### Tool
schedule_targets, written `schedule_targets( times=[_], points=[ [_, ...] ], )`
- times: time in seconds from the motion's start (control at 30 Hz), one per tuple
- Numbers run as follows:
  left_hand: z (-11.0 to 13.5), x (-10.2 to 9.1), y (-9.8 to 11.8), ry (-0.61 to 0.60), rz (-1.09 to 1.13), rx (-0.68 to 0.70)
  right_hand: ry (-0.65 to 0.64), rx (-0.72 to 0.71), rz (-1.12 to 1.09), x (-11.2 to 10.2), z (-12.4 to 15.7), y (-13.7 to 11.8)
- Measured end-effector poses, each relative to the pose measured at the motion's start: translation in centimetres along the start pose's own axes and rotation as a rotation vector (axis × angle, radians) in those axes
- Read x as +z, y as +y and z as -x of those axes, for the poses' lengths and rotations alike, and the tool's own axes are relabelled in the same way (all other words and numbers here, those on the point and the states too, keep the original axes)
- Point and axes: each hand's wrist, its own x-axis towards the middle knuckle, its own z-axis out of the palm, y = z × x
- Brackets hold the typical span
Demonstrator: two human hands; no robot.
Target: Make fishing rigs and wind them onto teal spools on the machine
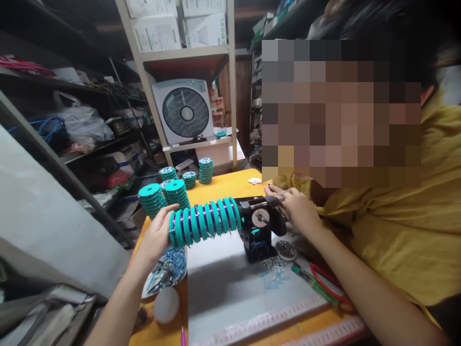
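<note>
The row of teal plastic spools [205,221] juts sideways from the small black winding machine [260,226] on the yellow table [230,185], our left hand [156,236] gripping its free end, our right hand [298,211] on the machine's top, its grip unclear to us.

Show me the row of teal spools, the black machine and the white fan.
row of teal spools [205,221]: head view, middle spool.
black machine [260,220]: head view, round dial.
white fan [186,113]: head view, grille centre.
</note>
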Motion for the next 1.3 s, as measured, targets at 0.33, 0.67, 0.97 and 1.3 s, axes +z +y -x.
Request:
schedule_targets(
  times=[0.33,0.67,0.97,1.3],
  points=[
    [-0.1,-0.2,0.0,0.002,0.014,-0.004,0.097,0.046,0.180,-5.7,5.4,-0.8],
    [-0.1,-0.5,0.0,-0.008,-0.047,-0.053,-0.255,0.064,0.029,-2.9,8.3,-0.8],
    [1.9,-0.8,-0.9,0.007,-0.010,0.133,-0.195,0.079,-0.011,-2.6,8.3,-1.3],
    [3.0,-0.7,-2.7,0.132,0.181,0.194,0.260,0.009,-0.281,-5.9,8.6,-5.8]
  ],
)
